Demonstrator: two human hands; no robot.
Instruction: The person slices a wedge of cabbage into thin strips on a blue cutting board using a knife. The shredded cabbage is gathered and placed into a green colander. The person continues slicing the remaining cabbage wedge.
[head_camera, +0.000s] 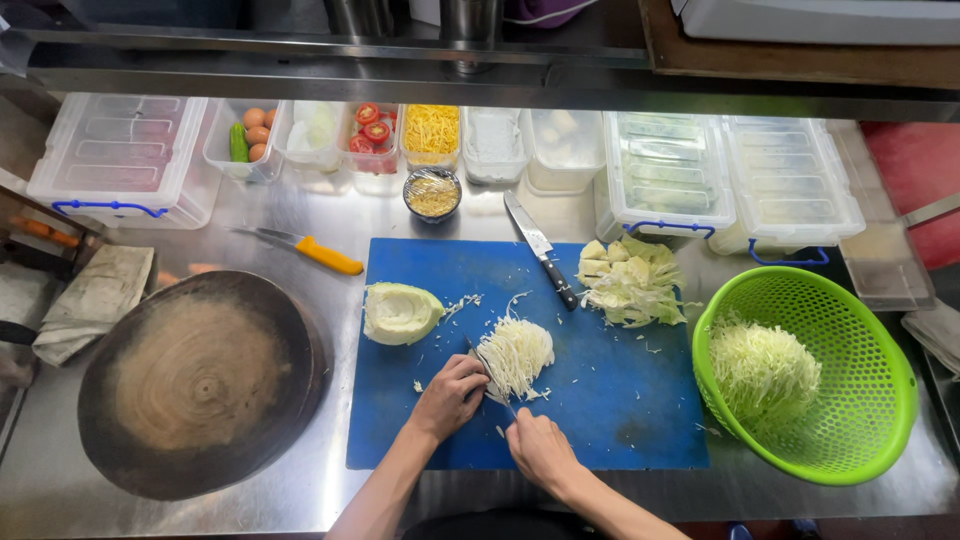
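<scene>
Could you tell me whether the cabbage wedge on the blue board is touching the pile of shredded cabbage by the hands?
Apart. The head view shows bare blue board between the cabbage wedge and the shredded pile.

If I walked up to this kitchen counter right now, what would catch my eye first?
Probably the blue cutting board in the middle, where the left hand and right hand work a knife through a pile of shredded cabbage. Next, the bright green colander at the right, heaped with more shreds. A big round wooden block sits at the left, with a cabbage wedge on the board's left edge.
</scene>
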